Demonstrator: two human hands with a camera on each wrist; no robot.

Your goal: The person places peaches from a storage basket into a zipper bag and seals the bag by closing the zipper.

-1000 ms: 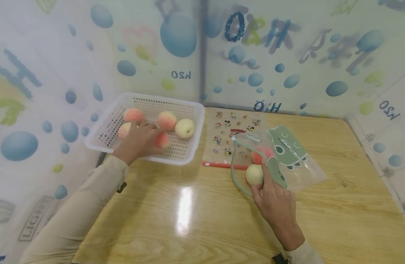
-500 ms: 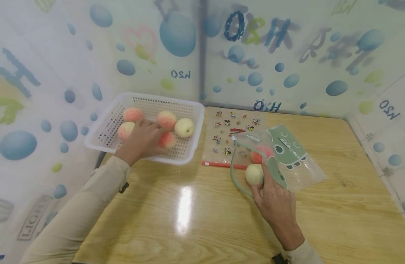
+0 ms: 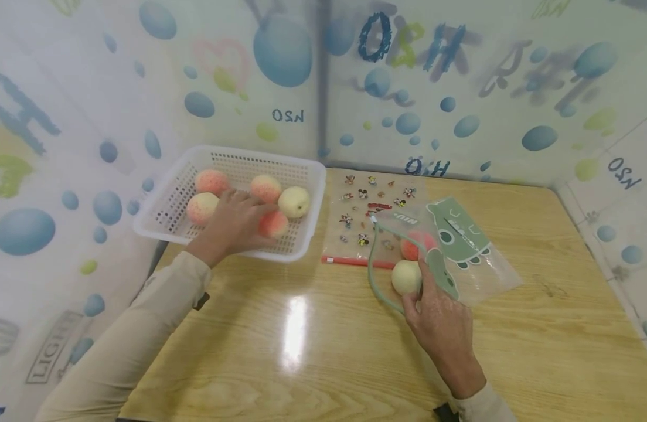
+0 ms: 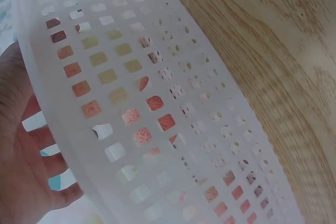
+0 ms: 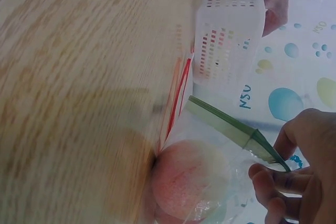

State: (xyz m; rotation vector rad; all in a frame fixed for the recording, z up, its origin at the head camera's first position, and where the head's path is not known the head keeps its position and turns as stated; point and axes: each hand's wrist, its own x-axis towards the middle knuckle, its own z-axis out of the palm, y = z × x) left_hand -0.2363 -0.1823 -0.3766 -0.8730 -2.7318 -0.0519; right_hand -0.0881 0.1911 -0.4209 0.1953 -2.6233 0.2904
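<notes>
Over the white basket (image 3: 315, 202), my left hand (image 3: 231, 225) grips a pinkish peach (image 3: 274, 224) between fingers and thumb. The other peaches in there are two to the left (image 3: 202, 208), a pink one (image 3: 266, 189) and a pale one (image 3: 294, 202). My right hand (image 3: 443, 322) pinches the green edge of a clear zip bag (image 3: 494, 275) printed with a green cartoon animal; the right wrist view shows that pinched edge (image 5: 231, 124) closely. Inside the bag lie a pale peach (image 3: 407, 278) and a red one (image 3: 415, 246). Through the basket's wall, the left wrist view shows peaches only in patches.
A second clear bag (image 3: 355, 214), with small cartoon prints and a red slider strip (image 3: 357, 262), lies flat partly under the green-edged one. The basket stands at the back left of the wooden table (image 3: 350, 351). Patterned walls (image 3: 218, 70) enclose the table's back and sides.
My left hand has shifted slightly to the right within the basket, and the peach at its fingers has moved right with it. My right hand and the bag stay in place.
</notes>
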